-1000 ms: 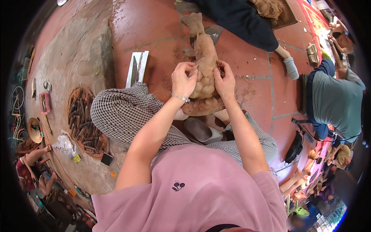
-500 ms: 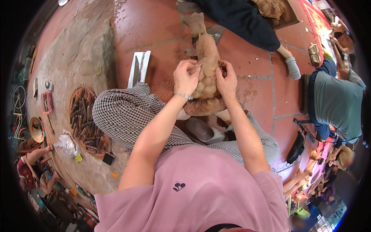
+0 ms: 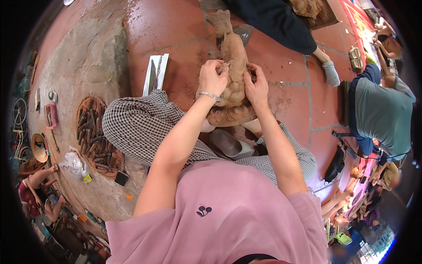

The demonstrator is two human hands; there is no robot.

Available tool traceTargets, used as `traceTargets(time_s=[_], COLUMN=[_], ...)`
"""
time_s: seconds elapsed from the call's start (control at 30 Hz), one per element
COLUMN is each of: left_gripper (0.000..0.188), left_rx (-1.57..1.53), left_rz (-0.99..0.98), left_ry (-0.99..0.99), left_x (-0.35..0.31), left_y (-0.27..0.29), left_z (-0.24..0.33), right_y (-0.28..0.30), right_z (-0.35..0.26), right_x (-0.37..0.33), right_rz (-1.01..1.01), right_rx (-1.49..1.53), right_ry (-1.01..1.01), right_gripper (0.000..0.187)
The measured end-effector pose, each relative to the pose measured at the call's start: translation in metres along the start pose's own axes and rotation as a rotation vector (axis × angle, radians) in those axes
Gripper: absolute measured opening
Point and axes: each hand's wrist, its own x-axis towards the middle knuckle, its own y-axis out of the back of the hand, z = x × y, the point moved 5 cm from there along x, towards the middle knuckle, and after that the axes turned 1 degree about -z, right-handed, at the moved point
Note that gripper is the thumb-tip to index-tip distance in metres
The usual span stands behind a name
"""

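Observation:
A brown carved figure (image 3: 235,55), seemingly wood, stands on the floor in front of me, between my legs. Its lower part is rounded and lobed, above a carved base (image 3: 232,116). My left hand (image 3: 213,79) is at the figure's left side with thumb and fingers pinched together. Something small and pale may be between them, too small to name. Against the right side rests my right hand (image 3: 256,86), its fingers curled around the figure's edge and steadying it. Fine brown debris lies on the tiles around the figure.
A long tool lies in a white tray (image 3: 161,70) beside my left knee. Farther left, a round container (image 3: 116,159) holds several wooden-handled tools, near a phone (image 3: 121,178) and a plastic bag (image 3: 72,164). Another person's dark-clothed leg (image 3: 272,26) stretches close by; someone sits at right (image 3: 382,116).
My left hand has shifted slightly up along the figure's side, its fingers still pinched. My right hand stays against the other side. The whole view has shifted a little.

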Motion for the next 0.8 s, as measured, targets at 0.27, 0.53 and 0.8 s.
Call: traceTargets(time_s=[0.27,0.53,0.8], left_gripper=[0.01,0.012,0.02], left_rx=[-0.535,-0.66,-0.758], left_rz=[0.085,-0.233,-0.233], left_ry=[0.371,0.269,0.198], left_x=[-0.02,-0.035,-0.023], left_y=[0.054,0.018,0.016], left_z=[-0.048,-0.028,-0.041], right_y=[0.001,-0.005,-0.007], right_z=[0.01,0.005,0.018], right_x=[0.003,-0.003,0.003], right_rz=[-0.001,-0.059,-0.131], right_rx=[0.053,0.215,0.259], right_ry=[-0.007,0.033,-0.012], right_gripper=[0.034,0.032,0.031])
